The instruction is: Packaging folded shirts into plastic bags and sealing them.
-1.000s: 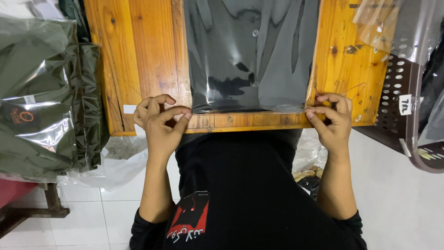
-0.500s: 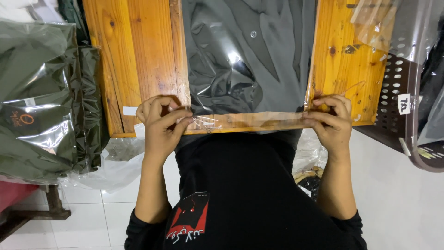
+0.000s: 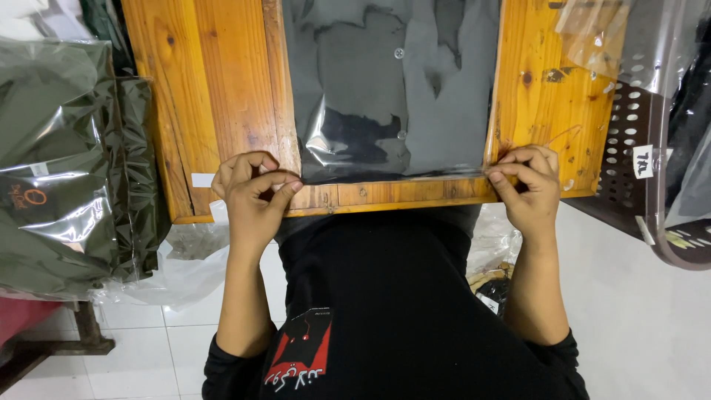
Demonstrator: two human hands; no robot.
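Wooden table (image 3: pixel 222 89) under everything, grain running away from the body. Centred on it, clear plastic bag (image 3: pixel 392 89) already filled with a folded dark grey buttoned shirt (image 3: pixel 415 67), lying flat, its open flap at the near edge. Packing looks nearly done: shirt inside, flap folded over but apparently yet to be pressed shut. Stack of bagged olive garments (image 3: pixel 59 163) off to the left, brown perforated basket (image 3: pixel 637 148) to the right. Left hand (image 3: pixel 252 185) pinching the flap's left corner; right hand (image 3: pixel 529 181) pinching the right corner.
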